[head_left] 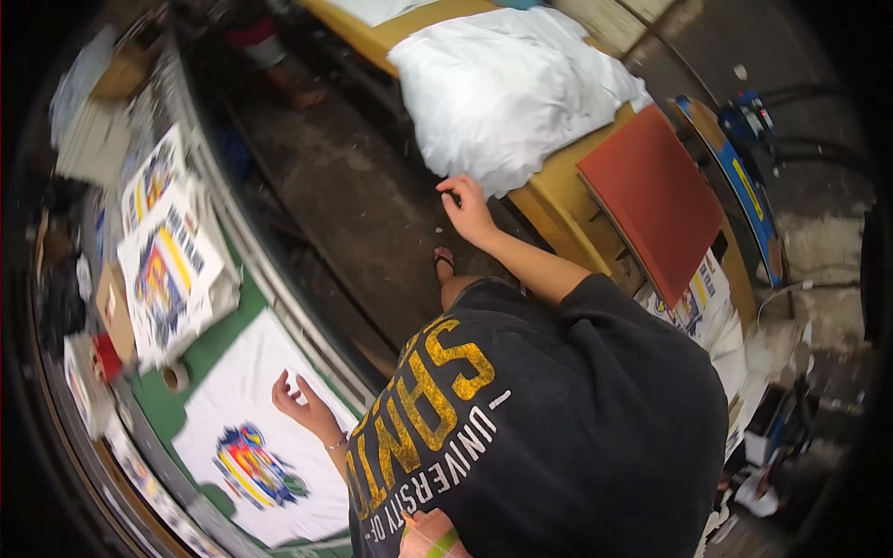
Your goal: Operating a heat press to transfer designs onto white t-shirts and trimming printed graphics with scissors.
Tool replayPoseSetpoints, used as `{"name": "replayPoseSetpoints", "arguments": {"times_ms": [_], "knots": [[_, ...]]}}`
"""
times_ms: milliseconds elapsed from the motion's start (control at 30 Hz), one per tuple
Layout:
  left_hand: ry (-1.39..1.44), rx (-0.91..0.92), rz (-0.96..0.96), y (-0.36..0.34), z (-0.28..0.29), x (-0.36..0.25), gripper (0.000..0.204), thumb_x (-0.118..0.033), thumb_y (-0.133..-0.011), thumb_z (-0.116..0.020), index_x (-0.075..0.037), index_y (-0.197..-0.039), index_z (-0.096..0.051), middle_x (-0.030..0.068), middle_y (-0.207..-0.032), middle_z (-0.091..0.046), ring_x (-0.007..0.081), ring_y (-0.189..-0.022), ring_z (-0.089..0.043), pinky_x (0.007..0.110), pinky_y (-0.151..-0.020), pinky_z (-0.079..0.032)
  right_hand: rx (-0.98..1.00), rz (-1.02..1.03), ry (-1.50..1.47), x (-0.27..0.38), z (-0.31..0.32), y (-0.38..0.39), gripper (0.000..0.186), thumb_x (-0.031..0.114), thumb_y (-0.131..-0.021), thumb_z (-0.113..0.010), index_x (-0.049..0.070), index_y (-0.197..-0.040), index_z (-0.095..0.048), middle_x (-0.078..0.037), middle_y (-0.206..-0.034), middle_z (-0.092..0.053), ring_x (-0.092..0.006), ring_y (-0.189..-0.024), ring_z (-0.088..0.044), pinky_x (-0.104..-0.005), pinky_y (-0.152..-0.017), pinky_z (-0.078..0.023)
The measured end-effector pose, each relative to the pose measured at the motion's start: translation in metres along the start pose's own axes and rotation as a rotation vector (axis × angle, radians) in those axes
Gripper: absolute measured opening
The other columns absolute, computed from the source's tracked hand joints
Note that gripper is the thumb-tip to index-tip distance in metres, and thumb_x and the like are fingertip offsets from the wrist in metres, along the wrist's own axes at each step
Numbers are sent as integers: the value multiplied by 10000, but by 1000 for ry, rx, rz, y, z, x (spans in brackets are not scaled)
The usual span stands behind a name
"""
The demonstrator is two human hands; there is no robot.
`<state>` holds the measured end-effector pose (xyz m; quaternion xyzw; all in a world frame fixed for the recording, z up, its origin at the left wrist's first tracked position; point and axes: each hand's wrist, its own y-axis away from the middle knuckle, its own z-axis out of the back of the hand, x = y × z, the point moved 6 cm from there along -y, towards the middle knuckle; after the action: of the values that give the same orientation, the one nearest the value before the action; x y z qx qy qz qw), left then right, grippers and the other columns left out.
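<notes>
My left hand (309, 407), a bracelet at its wrist, hovers with bent, spread fingers by a white cloth piece (284, 363) bearing a colourful print. It holds nothing. The cloth lies on a green table (244, 318) at the left. My right hand (468, 212) is raised ahead of me, fingers loosely curled with a gap at the thumb and nothing visible between them. Just beyond it is a heaped white cloth (507, 88) on a yellow-brown table (549, 206). A small pinkish shape (430, 533) with a yellow-green band shows at the lower edge; I cannot make it out.
Printed white pieces (172, 279) are stacked farther along the green table, near a tape roll (175, 377). A reddish-brown board (656, 200) stands tilted at the right, above more printed cloth (712, 288). An aisle floor (339, 167) runs between the tables. Another person's leg (279, 70) shows far off.
</notes>
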<state>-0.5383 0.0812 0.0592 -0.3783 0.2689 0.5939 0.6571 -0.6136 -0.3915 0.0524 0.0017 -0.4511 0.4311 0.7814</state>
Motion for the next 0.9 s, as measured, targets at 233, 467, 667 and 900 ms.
{"name": "replayPoseSetpoints", "arguments": {"times_ms": [233,467,667,900], "knots": [[272,458,-211,-99,-148,-126,265,-165,-908,-592,-31,-1134,-558,43,-1027,-586,109,-889,-540,235,-784,-434,-686,-459,-90,-97,109,-48,132,44,-800,-589,47,-926,-630,-122,-982,-588,-253,-835,-552,-337,-752,-452],[507,806,-217,-128,-273,-254,209,-129,-892,-609,-42,-1081,-594,20,-996,-583,96,-881,-545,227,-771,-439,-1211,-818,119,-242,198,-78,173,48,-840,-534,2,-987,-612,-162,-1017,-590,-284,-881,-576,-351,-780,-467],[517,1031,-147,-162,-334,-324,197,-121,-887,-615,-40,-1066,-602,-1,-901,-591,50,-805,-520,189,-696,-424,-1106,-1049,-192,-281,233,-105,409,-66,-840,-442,11,-1230,-538,-152,-1152,-587,-215,-980,-587,-302,-828,-483],[461,1080,-305,-275,-489,-375,224,-161,-907,-580,-4,-1064,-609,21,-911,-622,74,-806,-559,199,-688,-444,-814,-1039,188,-274,279,-97,194,139,-844,-619,26,-1002,-618,-74,-906,-619,-158,-762,-567,-281,-673,-483]]}}
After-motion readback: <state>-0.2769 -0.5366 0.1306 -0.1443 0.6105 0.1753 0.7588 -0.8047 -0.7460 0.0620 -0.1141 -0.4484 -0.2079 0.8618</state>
